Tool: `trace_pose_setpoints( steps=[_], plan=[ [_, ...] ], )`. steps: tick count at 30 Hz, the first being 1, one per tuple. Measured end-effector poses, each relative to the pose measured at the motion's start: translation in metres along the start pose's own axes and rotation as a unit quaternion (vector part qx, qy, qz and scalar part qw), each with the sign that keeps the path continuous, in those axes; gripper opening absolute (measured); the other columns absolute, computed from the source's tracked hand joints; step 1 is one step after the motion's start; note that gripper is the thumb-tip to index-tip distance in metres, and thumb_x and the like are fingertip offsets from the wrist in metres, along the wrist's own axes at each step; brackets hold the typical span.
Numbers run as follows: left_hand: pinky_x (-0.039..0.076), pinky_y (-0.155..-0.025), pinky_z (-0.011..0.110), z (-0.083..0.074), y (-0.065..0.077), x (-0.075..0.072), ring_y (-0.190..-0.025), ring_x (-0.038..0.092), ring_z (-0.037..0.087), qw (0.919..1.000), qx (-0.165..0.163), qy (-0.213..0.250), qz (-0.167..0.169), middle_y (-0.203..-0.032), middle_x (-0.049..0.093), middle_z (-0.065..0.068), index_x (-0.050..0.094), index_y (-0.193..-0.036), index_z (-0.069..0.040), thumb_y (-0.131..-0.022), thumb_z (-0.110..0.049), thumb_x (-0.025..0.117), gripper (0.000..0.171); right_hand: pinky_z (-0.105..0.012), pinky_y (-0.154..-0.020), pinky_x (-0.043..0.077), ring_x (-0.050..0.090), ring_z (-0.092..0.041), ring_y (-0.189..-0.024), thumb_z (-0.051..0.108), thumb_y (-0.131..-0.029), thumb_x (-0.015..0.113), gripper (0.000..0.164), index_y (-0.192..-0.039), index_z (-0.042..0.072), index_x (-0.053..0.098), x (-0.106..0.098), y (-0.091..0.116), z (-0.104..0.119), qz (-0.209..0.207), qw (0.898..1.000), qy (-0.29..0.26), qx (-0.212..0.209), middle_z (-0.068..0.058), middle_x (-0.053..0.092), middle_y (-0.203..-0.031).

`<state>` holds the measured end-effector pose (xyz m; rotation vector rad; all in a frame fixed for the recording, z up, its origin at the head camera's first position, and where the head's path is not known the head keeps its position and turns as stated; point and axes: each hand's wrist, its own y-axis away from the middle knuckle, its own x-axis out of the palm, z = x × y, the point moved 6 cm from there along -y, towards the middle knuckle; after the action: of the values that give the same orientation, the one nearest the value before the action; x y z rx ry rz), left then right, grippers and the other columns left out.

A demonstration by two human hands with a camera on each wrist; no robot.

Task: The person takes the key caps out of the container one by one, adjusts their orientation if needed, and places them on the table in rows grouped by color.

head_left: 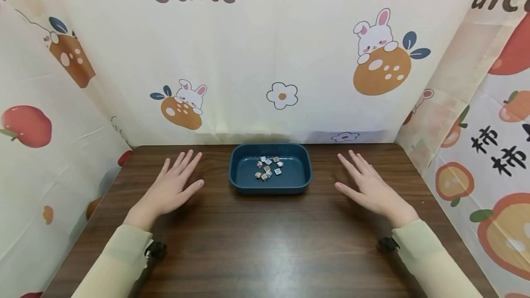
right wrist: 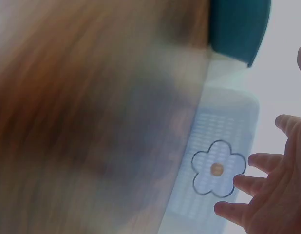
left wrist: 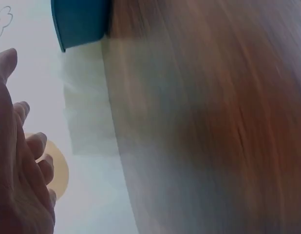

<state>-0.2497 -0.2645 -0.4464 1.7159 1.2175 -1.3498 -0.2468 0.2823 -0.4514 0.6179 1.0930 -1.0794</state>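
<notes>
A dark teal rectangular tray [head_left: 248, 185] stands at the far middle of the table. Several small white and tan cubes [head_left: 267, 168] with printed faces lie loosely inside it. My left hand [head_left: 171, 187] hovers palm down left of the tray, fingers stretched out and thumb apart, holding nothing. On the other side, my right hand [head_left: 370, 190] is spread in the same way, also with nothing in it. The left wrist view shows the hand [left wrist: 19, 161] beside a corner of the tray [left wrist: 82, 24]. Likewise, the right wrist view has the hand [right wrist: 274, 185] below the tray's end [right wrist: 238, 29].
The brown wooden table [head_left: 265, 243] ends at a pale printed curtain [head_left: 256, 49] just behind the tray. More printed cloth hangs at the left [head_left: 62, 174] and right sides. Black bands [head_left: 156, 249] sit at both wrists by the pale sleeves.
</notes>
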Motion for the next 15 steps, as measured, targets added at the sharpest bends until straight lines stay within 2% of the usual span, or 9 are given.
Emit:
trace_pose_setpoints(
  steps=[4, 8, 11, 15],
  plan=[
    [0.005, -0.130, 0.071, -0.005, -0.006, 0.004, -0.167, 0.010, 0.044, 0.9995, 0.004, 0.028, -0.014, -0.183, 0.012, 0.014, 0.010, -0.178, -0.026, -0.111, -0.061, 0.050, 0.085, -0.077, -0.124, 0.020, 0.011, -0.050, -0.166, 0.058, -0.109, 0.061, 0.087, -0.177, 0.030, 0.015, 0.004, -0.010, 0.007, -0.002, 1.000, -0.025, 0.006, -0.016, 0.007, -0.183],
    [0.013, -0.130, 0.070, -0.009, -0.012, 0.007, -0.167, 0.014, 0.045, 0.9970, 0.006, 0.066, -0.041, -0.181, 0.019, 0.018, 0.018, -0.177, -0.022, -0.111, -0.058, 0.054, 0.084, -0.078, -0.123, 0.023, 0.012, -0.048, -0.166, 0.058, -0.109, 0.059, 0.087, -0.177, 0.034, 0.011, 0.009, -0.018, 0.015, -0.004, 0.999, -0.046, 0.006, -0.013, 0.007, -0.183],
    [0.020, -0.129, 0.069, -0.015, -0.017, 0.007, -0.165, 0.021, 0.046, 0.9931, 0.003, 0.101, -0.058, -0.179, 0.026, 0.018, 0.024, -0.176, -0.017, -0.110, -0.055, 0.058, 0.083, -0.078, -0.122, 0.025, 0.014, -0.048, -0.165, 0.056, -0.110, 0.060, 0.086, -0.177, 0.034, 0.011, 0.012, -0.024, 0.021, -0.013, 0.998, -0.058, -0.001, -0.014, 0.010, -0.183],
    [0.027, -0.128, 0.066, -0.027, -0.025, 0.009, -0.163, 0.029, 0.041, 0.9856, -0.001, 0.153, -0.071, -0.179, 0.029, 0.013, 0.026, -0.175, -0.014, -0.110, -0.052, 0.060, 0.083, -0.076, -0.123, 0.025, 0.016, -0.046, -0.165, 0.054, -0.110, 0.061, 0.086, -0.178, 0.028, 0.014, 0.015, -0.029, 0.030, -0.019, 0.997, -0.077, -0.004, -0.014, 0.013, -0.183]
  ],
)
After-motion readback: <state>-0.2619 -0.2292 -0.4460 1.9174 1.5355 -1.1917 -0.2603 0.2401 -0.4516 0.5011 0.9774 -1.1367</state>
